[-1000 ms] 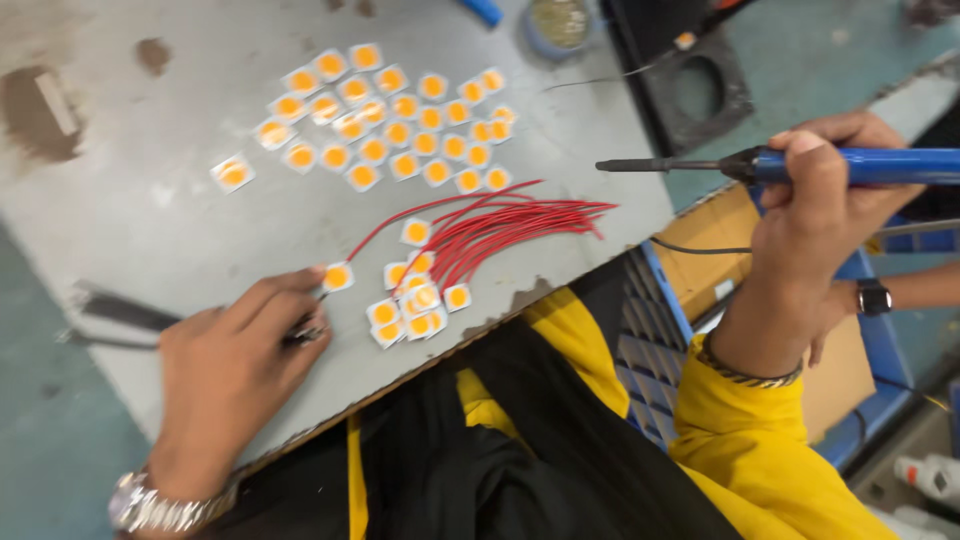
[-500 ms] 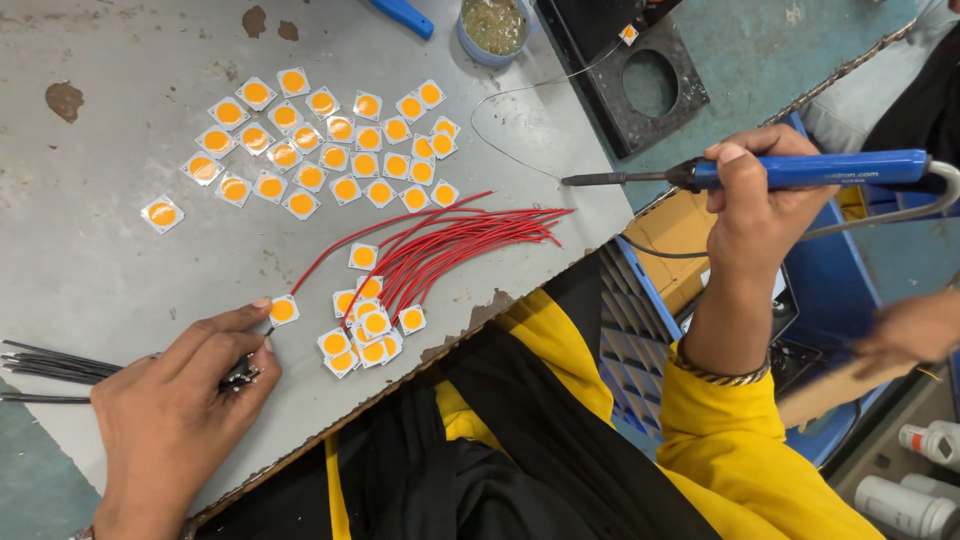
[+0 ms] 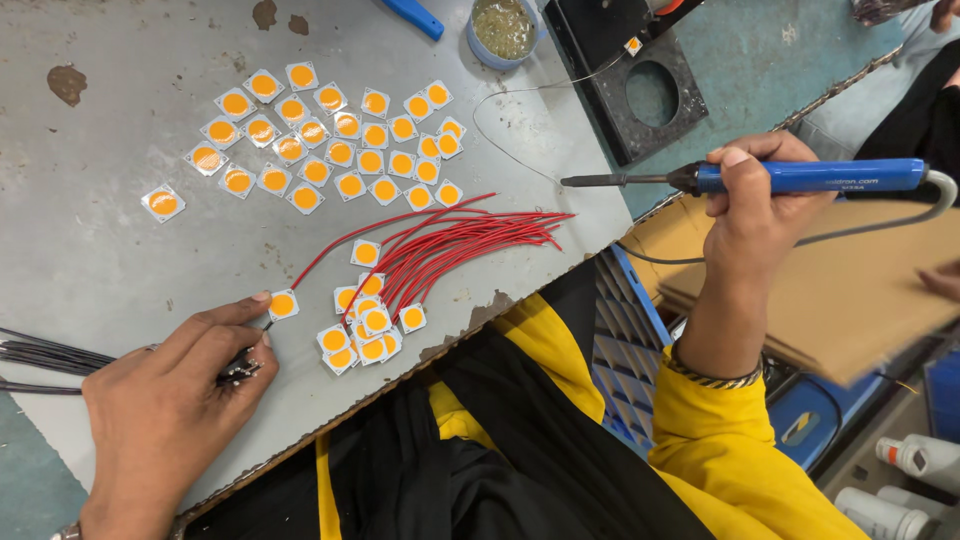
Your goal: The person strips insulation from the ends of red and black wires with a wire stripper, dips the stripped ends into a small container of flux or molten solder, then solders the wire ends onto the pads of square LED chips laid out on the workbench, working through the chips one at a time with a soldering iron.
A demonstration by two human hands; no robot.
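My right hand grips a blue-handled soldering iron, its dark tip pointing left above the table edge. My left hand rests on the grey table, fingers pinching the end of a thin black wire, forefinger touching a small white square chip with an orange centre. A bundle of red wires fans out between the hands. Several more chips lie in a pile beside my left hand, and many more are spread at the back.
A bundle of black wires lies at the left edge. A round tin, a black soldering stand and a thin solder wire sit at the back. Cardboard and a blue crate lie at right, white bottles below.
The view has shifted, so the chips and wires sit lower right in frame. My left hand has slid right towards the single chip. My right hand keeps the iron held level.
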